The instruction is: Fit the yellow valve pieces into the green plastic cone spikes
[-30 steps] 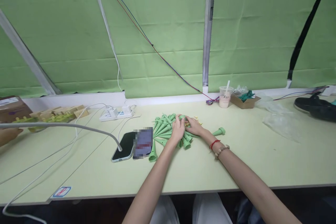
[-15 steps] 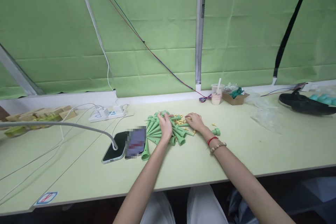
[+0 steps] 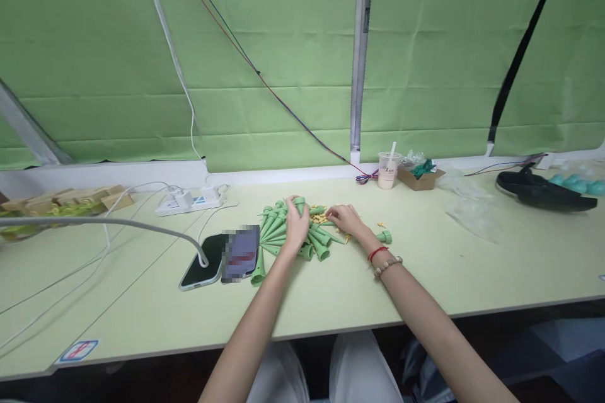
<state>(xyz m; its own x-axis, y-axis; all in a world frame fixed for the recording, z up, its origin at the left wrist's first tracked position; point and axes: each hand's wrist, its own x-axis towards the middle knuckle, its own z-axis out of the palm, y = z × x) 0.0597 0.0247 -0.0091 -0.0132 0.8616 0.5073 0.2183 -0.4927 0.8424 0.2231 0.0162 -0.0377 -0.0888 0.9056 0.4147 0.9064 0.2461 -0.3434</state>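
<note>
My left hand (image 3: 296, 227) is closed round a green plastic spike with a ridged cap (image 3: 299, 203), its cap end up between thumb and fingers. Under and around this hand lie several more green cone-shaped spikes (image 3: 273, 227), fanned out on the table. Just to the right, my right hand (image 3: 347, 220) has its fingertips pinched together above small yellow plastic pieces (image 3: 319, 218). Whatever sits in that pinch is too small to make out. A separate green cap (image 3: 385, 237) lies beside the right wrist, with a loose yellow piece (image 3: 381, 224) behind it.
A phone (image 3: 204, 262) and a dark flat packet (image 3: 241, 255) lie left of the pile. A grey cable (image 3: 142, 223) crosses in front. Behind are a power strip (image 3: 191, 203), a drink cup (image 3: 386, 171) and a small cardboard box (image 3: 420, 180). Plastic bags (image 3: 472, 217) lie to the right.
My left hand has tipped the spike so its cap shows more plainly. My right hand's fingers have drawn together over the yellow pieces. The view has shifted slightly.
</note>
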